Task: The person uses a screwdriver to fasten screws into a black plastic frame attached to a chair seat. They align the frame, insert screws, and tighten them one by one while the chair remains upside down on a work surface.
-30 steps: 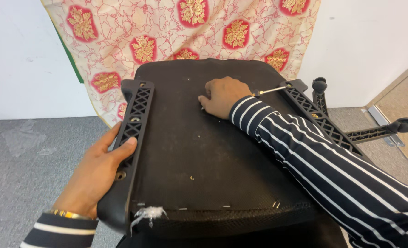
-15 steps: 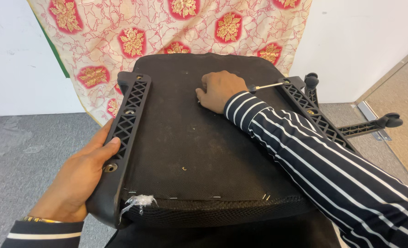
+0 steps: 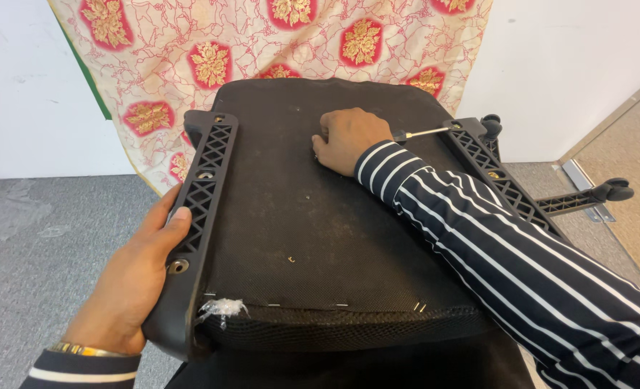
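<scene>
An upturned black office chair seat [image 3: 320, 238] fills the middle of the view, its fabric-covered underside facing up and dotted with small staples. The left hand [image 3: 136, 277] grips the seat's left edge, palm against the black plastic lattice bracket [image 3: 201, 194], thumb laid on top and the other fingers curled under out of sight. The right hand [image 3: 349, 137], in a dark sleeve with white stripes [image 3: 493, 252], rests near the seat's far edge, fingers bunched together and pressed to the fabric; whether they pinch anything cannot be told. A slim metal tool shaft [image 3: 424, 132] sticks out just beside that hand, toward the right lattice bracket [image 3: 496, 180]. Behind hangs a red and cream patterned cloth [image 3: 262, 43]; grey carpet [image 3: 46, 259] lies below.
</scene>
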